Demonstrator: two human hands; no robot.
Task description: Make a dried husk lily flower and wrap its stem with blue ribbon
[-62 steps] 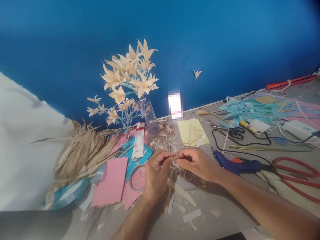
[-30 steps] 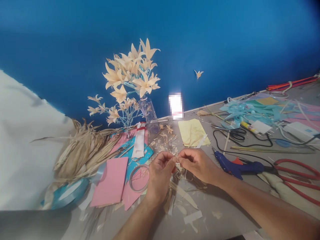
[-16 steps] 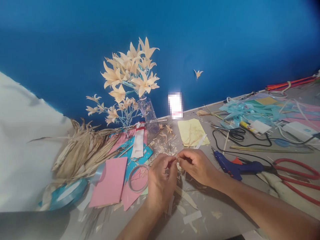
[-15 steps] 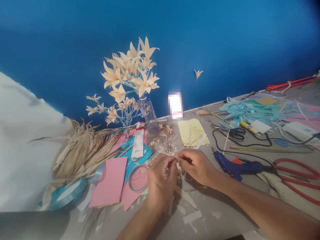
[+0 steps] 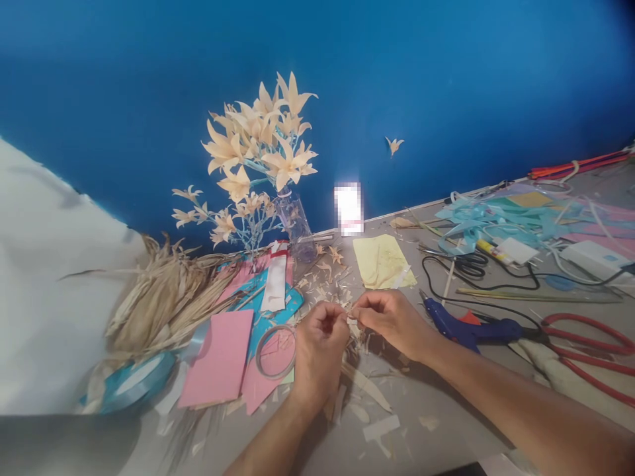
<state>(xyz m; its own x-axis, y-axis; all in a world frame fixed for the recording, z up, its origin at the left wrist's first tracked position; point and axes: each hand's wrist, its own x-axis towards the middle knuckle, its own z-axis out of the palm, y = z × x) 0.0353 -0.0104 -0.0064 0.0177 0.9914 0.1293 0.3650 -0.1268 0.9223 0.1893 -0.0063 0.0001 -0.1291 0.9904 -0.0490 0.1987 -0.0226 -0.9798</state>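
Ribbon roll: flat blue satin ribbon wound on a roll (image 5: pixel 159 378), lying at the near left of the table (image 5: pixel 434 433).
Husk bundle: dry tan leaf strips (image 5: pixel 166 301), heaped beyond the roll.
Pink sheet: flat pink rectangular piece (image 5: pixel 218 357), lying just right of the roll.
Tape ring: round grey ring (image 5: pixel 257 357), lying partly over more pink material, just beside my left wrist.
Flowers: cream petalled flowers on pale blue stems (image 5: pixel 285 165), standing in a clear plastic bottle (image 5: pixel 296 228) before the blue wall.
Left hand: my left hand (image 5: pixel 322 340) is raised over the scraps, thumb and fingertips drawn close; whether they grip anything I cannot tell.
Workpiece: tiny pale piece (image 5: pixel 350 315), at my right fingertips, just beside the left ones; too small to identify.
Scraps: cream and tan offcuts (image 5: pixel 366 385), scattered under and around both hands.
Yellow sheet: creased pale yellow paper (image 5: pixel 380 259), flat beyond my right hand.
Right hand: my right hand (image 5: pixel 389 322) has thumb and forefinger pinched on the workpiece.
Glue gun: dark blue plastic glue gun (image 5: pixel 459 324), lying right of my right hand.
Handles: red looped handles (image 5: pixel 580 317), at the far right beside the gun.
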